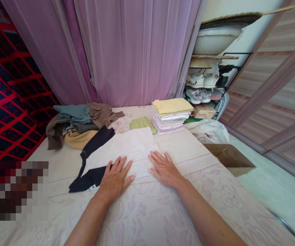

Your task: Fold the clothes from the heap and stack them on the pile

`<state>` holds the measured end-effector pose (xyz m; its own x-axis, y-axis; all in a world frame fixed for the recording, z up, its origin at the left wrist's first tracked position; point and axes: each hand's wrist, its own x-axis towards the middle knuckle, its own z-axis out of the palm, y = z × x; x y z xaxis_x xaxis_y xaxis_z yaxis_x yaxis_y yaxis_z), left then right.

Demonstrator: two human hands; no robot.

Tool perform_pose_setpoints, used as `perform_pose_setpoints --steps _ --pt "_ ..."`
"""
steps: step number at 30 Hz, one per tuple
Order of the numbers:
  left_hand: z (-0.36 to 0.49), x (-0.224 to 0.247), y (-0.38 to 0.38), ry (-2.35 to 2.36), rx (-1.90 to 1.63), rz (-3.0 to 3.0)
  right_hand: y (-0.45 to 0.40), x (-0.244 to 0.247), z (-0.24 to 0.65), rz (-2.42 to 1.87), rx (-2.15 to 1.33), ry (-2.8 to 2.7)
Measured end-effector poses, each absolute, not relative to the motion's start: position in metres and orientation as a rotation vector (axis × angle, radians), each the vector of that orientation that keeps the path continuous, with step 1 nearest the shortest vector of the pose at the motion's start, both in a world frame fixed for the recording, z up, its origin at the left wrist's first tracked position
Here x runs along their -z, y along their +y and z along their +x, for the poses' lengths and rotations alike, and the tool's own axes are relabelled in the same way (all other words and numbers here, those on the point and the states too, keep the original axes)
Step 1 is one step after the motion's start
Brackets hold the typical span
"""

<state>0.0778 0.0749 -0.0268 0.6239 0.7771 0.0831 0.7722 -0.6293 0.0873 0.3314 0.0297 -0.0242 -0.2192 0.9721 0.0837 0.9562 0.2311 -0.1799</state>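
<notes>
A white and black shirt (127, 147) lies spread flat on the bed (147, 212), its dark sleeves and neckline toward the left and its white body toward the right. My left hand (115, 177) rests palm down on its near side, fingers spread over the white cloth and beside the near dark sleeve. Near the shirt's right end, my right hand (164, 169) lies flat with the fingers extended, touching the white cloth. Neither hand grips anything. Part of the fabric is hidden beneath my palms.
Behind the shirt stand a folded stack of clothes (171, 116) and a green folded cloth (142, 123). A loose clothes pile (80, 118) sits at the back left. Off the bed's right side are a cardboard box (229, 155), a plastic bag (209, 130) and a shoe rack (221, 89).
</notes>
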Motion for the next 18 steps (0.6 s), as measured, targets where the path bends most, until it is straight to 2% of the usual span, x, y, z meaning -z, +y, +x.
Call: perform_pose_setpoints --steps 12,18 --pt "0.076 0.022 0.079 1.296 -0.084 2.762 0.016 0.024 0.349 -1.669 -0.307 -2.151" --pt "0.073 0.027 0.076 1.245 -0.439 2.9 0.006 0.034 0.363 -1.619 -0.188 -2.063"
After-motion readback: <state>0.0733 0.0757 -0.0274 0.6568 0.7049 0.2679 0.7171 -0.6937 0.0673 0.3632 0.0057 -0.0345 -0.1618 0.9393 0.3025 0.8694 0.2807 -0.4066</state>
